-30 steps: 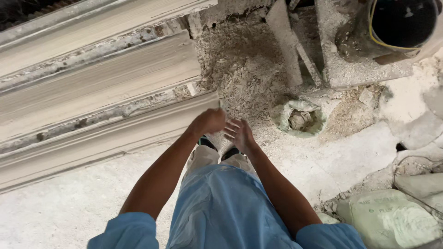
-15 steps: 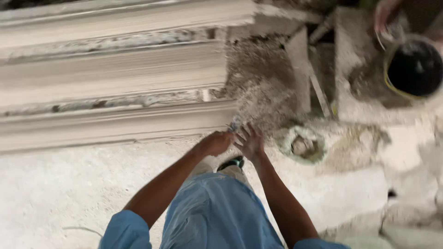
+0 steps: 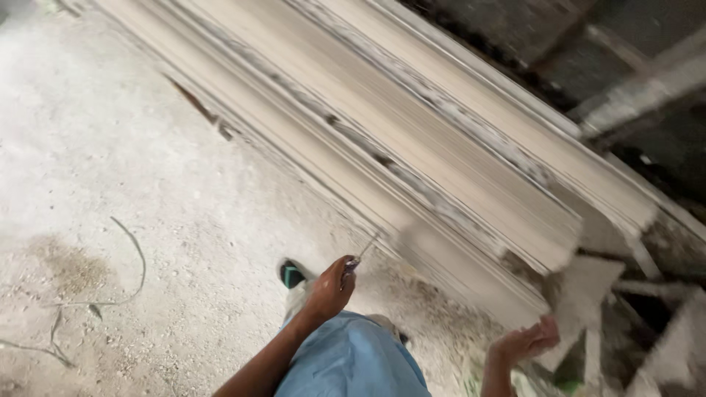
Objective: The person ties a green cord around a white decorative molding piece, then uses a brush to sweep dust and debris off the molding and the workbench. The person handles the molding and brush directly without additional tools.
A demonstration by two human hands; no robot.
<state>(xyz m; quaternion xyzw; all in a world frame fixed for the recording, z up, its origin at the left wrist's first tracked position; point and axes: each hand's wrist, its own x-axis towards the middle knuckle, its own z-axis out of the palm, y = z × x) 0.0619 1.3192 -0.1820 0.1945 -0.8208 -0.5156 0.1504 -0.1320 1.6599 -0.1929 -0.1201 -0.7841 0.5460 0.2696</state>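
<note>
From the head view, your left hand [image 3: 329, 288] was clamped around a thin rod-like tool [image 3: 362, 254] whose tip angled up toward the long pale moulded strips [image 3: 412, 140]; what kind of tool it was could not be told through the blur. Your right hand [image 3: 526, 342] hung open and empty, fingers spread, well apart from the left, near the broken ends of the strips. At least three such strips lay side by side, running diagonally across the dusty floor [image 3: 110, 162]. One shoe [image 3: 292, 275] with a teal edge stood just beside your left hand. A thin curved wire [image 3: 132, 257] lay on the floor, well apart.
</note>
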